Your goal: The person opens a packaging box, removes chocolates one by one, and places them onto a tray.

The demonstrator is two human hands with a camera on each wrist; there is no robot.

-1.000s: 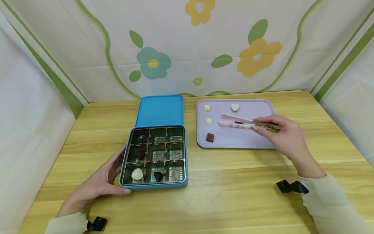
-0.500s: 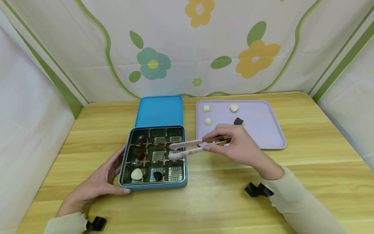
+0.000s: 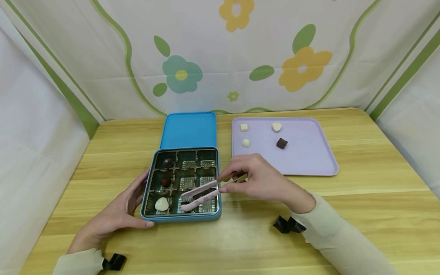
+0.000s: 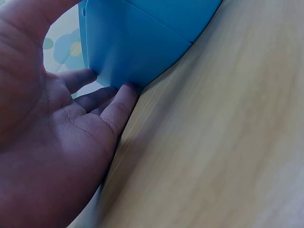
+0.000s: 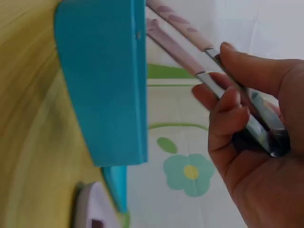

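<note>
My right hand [image 3: 259, 177] holds pink-and-metal tongs [image 3: 206, 186] between thumb and fingers. Their two arms stand apart over the front row of a blue tin [image 3: 182, 219] with a divided insert. The tips overlap a dark chocolate [image 3: 186, 203] in the front middle compartment and partly hide it. A white chocolate [image 3: 161, 204] sits front left; brown [image 3: 165, 182] and dark [image 3: 167, 163] ones lie behind it in the left column. My left hand [image 3: 115, 215] rests against the tin's left side, thumb along its front corner; in the left wrist view its fingertips touch the blue wall [image 4: 137, 42].
The tin's blue lid [image 3: 190, 131] lies behind it. To the right, a lilac tray [image 3: 309, 160] bears white chocolates [image 3: 244, 127] and a dark one [image 3: 282, 143]; the right hand covers its front left corner. A floral curtain [image 3: 220, 57] hangs behind the wooden table [image 3: 233, 244].
My right hand has carried the tongs left from above the tray to the tin's front row. The hand now hides the tray's front left chocolate. My left hand has stayed put.
</note>
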